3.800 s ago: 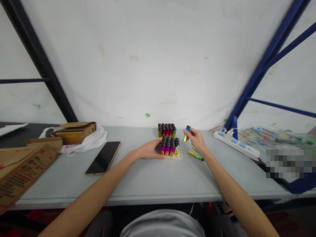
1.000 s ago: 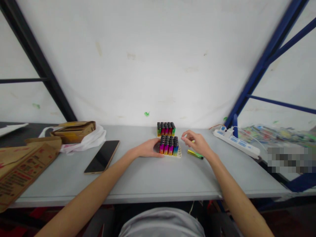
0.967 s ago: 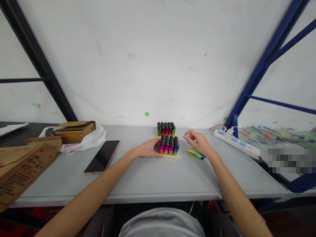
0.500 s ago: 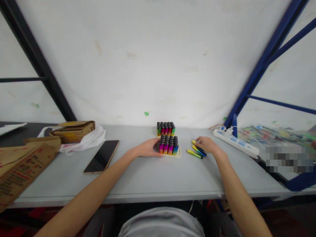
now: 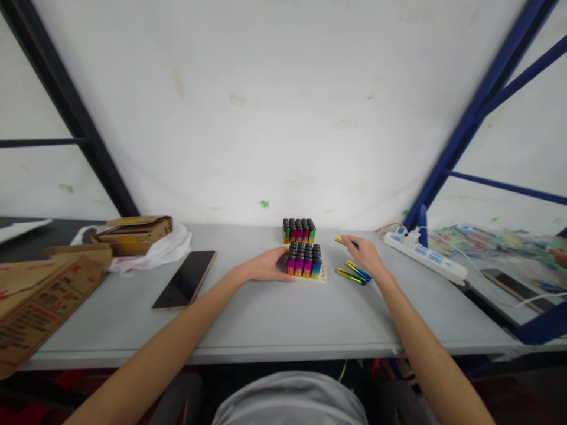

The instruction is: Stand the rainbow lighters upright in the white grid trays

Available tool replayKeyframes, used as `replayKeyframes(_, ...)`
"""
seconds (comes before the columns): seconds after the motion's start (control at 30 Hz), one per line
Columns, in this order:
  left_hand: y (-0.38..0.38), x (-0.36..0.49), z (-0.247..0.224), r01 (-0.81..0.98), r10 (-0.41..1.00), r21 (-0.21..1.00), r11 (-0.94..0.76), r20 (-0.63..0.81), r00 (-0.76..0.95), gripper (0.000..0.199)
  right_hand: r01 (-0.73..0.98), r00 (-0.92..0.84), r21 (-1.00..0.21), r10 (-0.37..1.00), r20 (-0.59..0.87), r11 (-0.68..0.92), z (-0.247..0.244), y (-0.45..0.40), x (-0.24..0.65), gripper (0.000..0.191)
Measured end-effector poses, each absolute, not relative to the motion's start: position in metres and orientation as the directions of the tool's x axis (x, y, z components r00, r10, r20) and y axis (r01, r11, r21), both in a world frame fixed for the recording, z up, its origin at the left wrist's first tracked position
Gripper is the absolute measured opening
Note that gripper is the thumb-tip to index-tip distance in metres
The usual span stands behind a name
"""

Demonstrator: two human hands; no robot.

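Note:
Several upright lighters [image 5: 303,265], pink, orange and blue with black tops, stand in rows in a white tray [image 5: 323,274] whose right-hand slots show. My left hand [image 5: 271,265] grips the left side of this tray, thumb in front and fingers behind, partly hidden. A yellow lighter [image 5: 339,239] pokes out of the closed fingers of my right hand [image 5: 361,252], just above the table. Below that hand, loose lighters [image 5: 351,275] in shiny yellow and blue lie on the table. Right behind the tray stands another block of upright lighters [image 5: 299,231].
A phone [image 5: 185,280] lies left on the grey table [image 5: 274,324]. Cardboard boxes [image 5: 53,292] and a white plastic bag [image 5: 170,245] are further left. At the right are a power strip [image 5: 425,258], a blue rack post [image 5: 469,127] and another person's hand [image 5: 559,257].
My right hand has picked up a yellow lighter from the loose ones and moved slightly up and away with it. My left hand stays at the tray.

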State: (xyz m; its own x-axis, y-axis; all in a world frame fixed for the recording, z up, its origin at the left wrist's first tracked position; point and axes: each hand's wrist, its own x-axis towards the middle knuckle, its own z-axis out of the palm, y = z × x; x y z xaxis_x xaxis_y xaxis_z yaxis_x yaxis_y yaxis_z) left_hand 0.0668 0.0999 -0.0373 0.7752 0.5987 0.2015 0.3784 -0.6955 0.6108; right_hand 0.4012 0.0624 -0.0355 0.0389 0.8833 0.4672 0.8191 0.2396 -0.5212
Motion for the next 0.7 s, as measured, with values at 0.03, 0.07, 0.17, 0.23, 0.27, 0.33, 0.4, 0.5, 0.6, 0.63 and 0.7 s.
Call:
replayKeyframes(0.03,0.1,0.067,-0.038,0.381,0.599,0.608,-0.697,0.2,0.775,0.08,0.789,0.061,-0.559,0.873,0.484,0.255,-0.036,0.063,0.398,0.042)
replayKeyframes(0.07,0.101,0.067,-0.039,0.385,0.6,0.604,-0.698,0.198,0.775,0.08,0.75,0.087,-0.605,0.866,0.492,0.268,-0.037,0.063,0.394,0.042)
replayKeyframes(0.17,0.102,0.067,-0.04,0.395,0.603,0.598,-0.698,0.191,0.775,0.082,0.579,0.157,-0.769,0.889,0.431,0.271,-0.038,0.063,0.385,0.049)
replayKeyframes(0.23,0.102,0.067,-0.041,0.396,0.607,0.602,-0.693,0.191,0.771,0.082,0.46,0.134,-0.847,0.922,0.362,0.266,-0.038,0.062,0.378,0.054)
replayKeyframes(0.27,0.102,0.067,-0.041,0.394,0.609,0.606,-0.691,0.194,0.769,0.082,0.415,0.105,-0.869,0.934,0.342,0.271,-0.038,0.061,0.374,0.057)
replayKeyframes(0.33,0.102,0.067,-0.041,0.387,0.609,0.611,-0.691,0.202,0.767,0.081,0.343,0.03,-0.894,0.948,0.316,0.287,-0.038,0.058,0.365,0.062)
replayKeyframes(0.4,0.101,0.067,-0.04,0.379,0.603,0.611,-0.695,0.209,0.77,0.081,0.265,-0.051,-0.919,0.956,0.288,0.291,-0.038,0.055,0.355,0.061)
replayKeyframes(0.5,0.101,0.067,-0.04,0.372,0.596,0.609,-0.701,0.212,0.775,0.082,0.16,-0.125,-0.949,0.959,0.254,0.272,-0.039,0.052,0.344,0.052)
replayKeyframes(0.6,0.101,0.067,-0.041,0.37,0.597,0.614,-0.697,0.211,0.774,0.082,0.14,-0.096,-0.96,0.969,0.228,0.24,-0.042,0.051,0.337,0.048)
replayKeyframes(0.63,0.101,0.067,-0.041,0.37,0.597,0.615,-0.696,0.21,0.774,0.082,0.155,-0.08,-0.959,0.971,0.227,0.237,-0.043,0.052,0.336,0.048)
replayKeyframes(0.7,0.101,0.067,-0.04,0.375,0.601,0.614,-0.695,0.209,0.771,0.081,0.228,-0.057,-0.94,0.967,0.249,0.255,-0.046,0.053,0.336,0.049)
